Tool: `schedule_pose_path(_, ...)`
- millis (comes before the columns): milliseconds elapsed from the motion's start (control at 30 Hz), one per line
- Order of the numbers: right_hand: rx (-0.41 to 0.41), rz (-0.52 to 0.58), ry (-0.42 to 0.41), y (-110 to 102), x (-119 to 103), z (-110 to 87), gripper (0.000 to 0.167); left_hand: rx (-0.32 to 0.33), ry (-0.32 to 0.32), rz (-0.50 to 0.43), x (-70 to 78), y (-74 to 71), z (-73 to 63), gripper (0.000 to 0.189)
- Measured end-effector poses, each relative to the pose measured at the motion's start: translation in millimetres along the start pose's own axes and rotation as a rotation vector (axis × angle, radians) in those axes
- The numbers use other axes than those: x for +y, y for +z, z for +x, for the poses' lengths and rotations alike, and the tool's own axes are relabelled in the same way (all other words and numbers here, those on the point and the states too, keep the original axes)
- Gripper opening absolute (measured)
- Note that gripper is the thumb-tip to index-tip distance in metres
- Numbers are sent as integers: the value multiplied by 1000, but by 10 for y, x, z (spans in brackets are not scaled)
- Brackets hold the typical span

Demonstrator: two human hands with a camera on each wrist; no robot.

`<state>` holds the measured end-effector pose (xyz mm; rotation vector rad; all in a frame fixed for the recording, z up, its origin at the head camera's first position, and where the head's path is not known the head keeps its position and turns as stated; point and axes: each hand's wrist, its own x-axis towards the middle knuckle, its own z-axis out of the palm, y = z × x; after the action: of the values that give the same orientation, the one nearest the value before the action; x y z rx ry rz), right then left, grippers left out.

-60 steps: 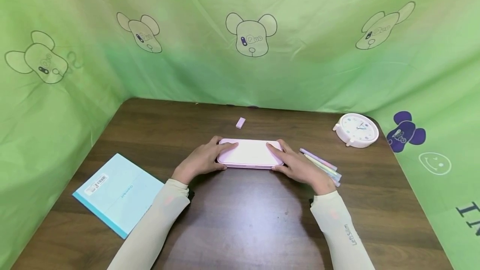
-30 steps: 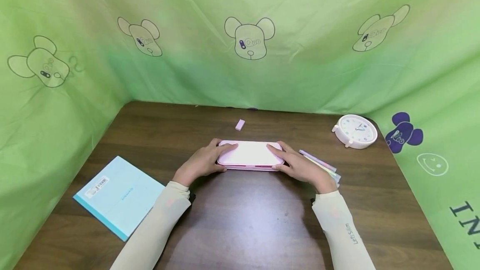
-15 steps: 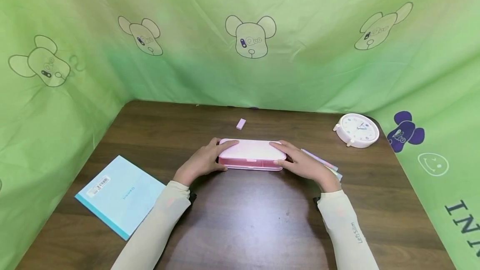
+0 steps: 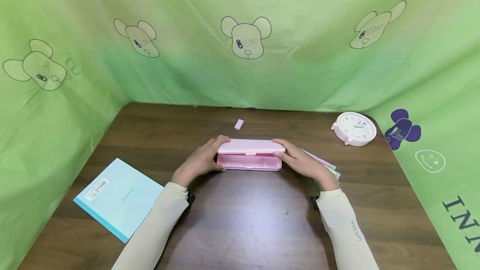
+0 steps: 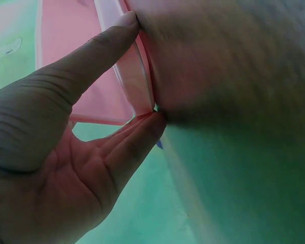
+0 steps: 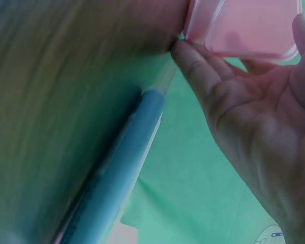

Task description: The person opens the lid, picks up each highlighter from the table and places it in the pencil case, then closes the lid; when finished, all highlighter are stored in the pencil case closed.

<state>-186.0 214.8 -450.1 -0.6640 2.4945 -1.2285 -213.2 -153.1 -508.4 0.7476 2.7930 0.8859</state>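
Note:
A pink pencil case (image 4: 250,146) lies on the table between both hands, its lid tilted up at the front and hinged at the back. Through the gap shows a pink interior with a divider toward the right and nothing visible inside. The left hand (image 4: 202,158) grips the left end, thumb on the base's front edge and fingers behind, as the left wrist view also shows. At the opposite end the right hand (image 4: 301,162) holds the lid, thumb at its front edge. In the right wrist view its fingers reach down along the case's end.
A small lilac eraser (image 4: 238,124) lies behind the case. Several slim pens (image 4: 322,161) lie beside the right hand, partly covered by it. A white alarm clock (image 4: 354,129) rests at the back right, and a light-blue notebook (image 4: 116,199) lies near the left forearm. Green cloth surrounds the table.
The pencil case's lid was flat and closed; its front edge has risen with the right thumb, uncovering the inside. The left fingers have slid back off the lid's top toward the rear corner.

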Motion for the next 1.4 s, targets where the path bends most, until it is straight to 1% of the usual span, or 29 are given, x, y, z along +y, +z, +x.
schedule_pose_path(67, 11, -16, 6, 11, 7, 11, 52, 5, -6, -5, 35, -27, -20, 98)
schedule_pose_path(167, 32, -28, -6, 31, 7, 30, 49, 17, -15, -5, 4, -12, -12, 99)
schedule_pose_path(200, 40, -31, -7, 36, 3, 34, 49, 23, -27, -12, -87, 40, 28, 102)
schedule_pose_path(400, 89, -33, -29, 62, 2, 55, 51, 34, -59, -31, -184, 87, 83, 106)
schedule_pose_path(433, 103, -30, -56, 69, 92, 80, 51, 36, -61, -36, -193, 91, 88, 106)
schedule_pose_path(467, 116, -27, -68, 74, 108, 83, 53, 38, -65, -44, -199, 93, 93, 107)
schedule_pose_path(533, 139, -33, -81, 81, 144, 95, 57, 42, -66, -50, -205, 95, 99, 108)
schedule_pose_path(600, 178, -54, -86, 106, 272, 143, 58, 50, -64, -54, -200, 94, 99, 111)
schedule_pose_path(633, 188, -64, -78, 109, 271, 149, 59, 53, -65, -52, -194, 94, 98, 112)
schedule_pose_path(667, 193, -75, -54, 110, 187, 132, 61, 57, -62, -50, -181, 92, 96, 113)
schedule_pose_path(767, 212, -84, -17, 116, 125, 128, 63, 68, -53, -43, -81, 49, 63, 115)
schedule_pose_path(800, 210, -79, -7, 107, 55, 103, 64, 74, -48, -41, -47, 37, 52, 116)
schedule_pose_path(833, 204, -70, 5, 98, -20, 77, 65, 70, -49, -43, 23, -1, 32, 116)
schedule_pose_path(867, 207, -63, 3, 97, -32, 66, 65, 67, -49, -46, 101, -43, 6, 116)
schedule_pose_path(933, 217, -42, -9, 94, 2, 59, 65, 71, -37, -30, 166, -76, -34, 115)
schedule_pose_path(1033, 219, -18, -1, 95, 7, 55, 66, 45, -62, -49, 383, -207, -106, 113)
schedule_pose_path(1067, 222, -14, 10, 97, 5, 61, 66, 42, -69, -52, 422, -231, -122, 112)
schedule_pose_path(1100, 227, -10, 28, 98, 0, 69, 66, 40, -75, -55, 454, -251, -134, 111)
schedule_pose_path(1133, 224, -13, 63, 100, -50, 68, 66, 33, -88, -67, 525, -294, -153, 111)
schedule_pose_path(1167, 228, -10, 82, 99, -55, 79, 65, 26, -101, -81, 590, -332, -166, 111)
schedule_pose_path(1200, 232, -12, 97, 98, -60, 93, 63, 28, -101, -80, 607, -339, -171, 112)
schedule_pose_path(1233, 237, -16, 114, 97, -67, 105, 62, 39, -89, -72, 566, -317, -168, 114)
schedule_pose_path(1300, 244, -26, 130, 92, -85, 120, 61, 44, -82, -76, 584, -321, -173, 117)
schedule_pose_path(1400, 257, -46, 143, 89, -95, 139, 69, 48, -73, -90, 582, -318, -172, 120)
